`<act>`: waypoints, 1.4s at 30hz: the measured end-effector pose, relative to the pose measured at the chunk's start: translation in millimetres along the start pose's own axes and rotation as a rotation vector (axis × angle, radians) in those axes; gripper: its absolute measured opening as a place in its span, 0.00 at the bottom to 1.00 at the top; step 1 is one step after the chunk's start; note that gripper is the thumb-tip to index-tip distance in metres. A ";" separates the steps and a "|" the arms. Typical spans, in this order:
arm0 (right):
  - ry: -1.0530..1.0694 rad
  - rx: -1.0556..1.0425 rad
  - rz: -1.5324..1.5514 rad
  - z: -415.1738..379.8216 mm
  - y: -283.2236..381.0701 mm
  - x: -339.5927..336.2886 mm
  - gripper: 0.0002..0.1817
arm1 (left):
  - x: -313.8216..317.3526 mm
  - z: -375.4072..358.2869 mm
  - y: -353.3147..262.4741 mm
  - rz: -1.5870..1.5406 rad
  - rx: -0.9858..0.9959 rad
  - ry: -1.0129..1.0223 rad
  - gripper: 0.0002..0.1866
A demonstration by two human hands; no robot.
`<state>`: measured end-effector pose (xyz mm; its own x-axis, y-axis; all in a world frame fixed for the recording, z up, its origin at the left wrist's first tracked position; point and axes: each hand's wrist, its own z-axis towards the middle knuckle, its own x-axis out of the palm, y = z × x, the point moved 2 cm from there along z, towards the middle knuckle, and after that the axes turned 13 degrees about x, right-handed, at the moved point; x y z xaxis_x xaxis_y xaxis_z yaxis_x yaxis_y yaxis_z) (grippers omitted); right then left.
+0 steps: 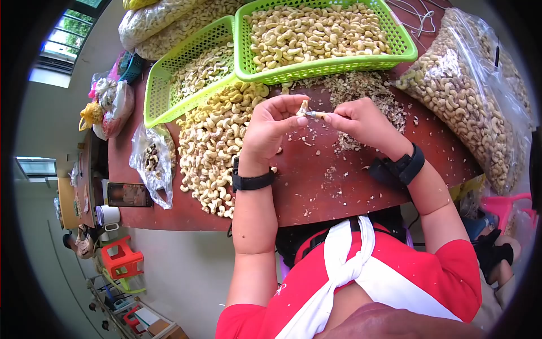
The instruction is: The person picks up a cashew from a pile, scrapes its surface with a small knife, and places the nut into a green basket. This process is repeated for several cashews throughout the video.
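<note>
Nearest, at 6 o'clock, is the person's red and white shirt (395, 277), with a white cloth (345, 270) knotted over it. Both forearms reach forward over a dark red table (361, 192), a black band (252, 181) on the left wrist and another (412, 165) on the right.

Taking the hands as the centre of the dial, the left hand (270, 125) pinches one cashew (303, 107) between thumb and fingertips, above the table. From the 3 o'clock side, the right hand (362, 121) is closed round a small metal-tipped tool (317, 114), its tip at the nut; whether it cuts in, I cannot tell.

At 8 o'clock a loose heap of cashews (209, 150) covers the tabletop, and beyond it lies a clear plastic bag (152, 178) with dark bits inside. Shell scraps (370, 96) spread towards 2 and 3 o'clock.

Farther off, a green basket (339, 65) full of cashews stands at 12 o'clock, and a second basket (189, 103), partly filled, at 10. A bulging clear sack (468, 96) of cashews leans at 3 o'clock. Farthest, towards 8 o'clock, a red stool (121, 257) stands on the floor.
</note>
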<state>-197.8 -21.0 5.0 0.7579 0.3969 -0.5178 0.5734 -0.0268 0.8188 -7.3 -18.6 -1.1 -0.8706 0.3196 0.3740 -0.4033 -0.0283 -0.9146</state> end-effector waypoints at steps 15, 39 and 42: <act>0.082 0.045 0.077 -4.9 4.9 -1.3 0.20 | 2.5 0.6 -0.1 -0.082 -0.049 -0.001 0.20; 0.043 0.005 0.065 -6.3 2.1 -0.6 0.21 | 6.7 0.1 2.7 -0.065 -0.060 -0.010 0.19; 0.068 0.020 0.095 -8.3 4.6 0.2 0.18 | 4.7 0.9 4.7 -0.090 -0.034 0.003 0.20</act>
<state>-197.5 -13.4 10.7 0.7866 0.4529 -0.4196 0.5066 -0.0851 0.8579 -13.5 -18.1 -3.6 -0.8302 0.3222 0.4549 -0.4704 0.0330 -0.8818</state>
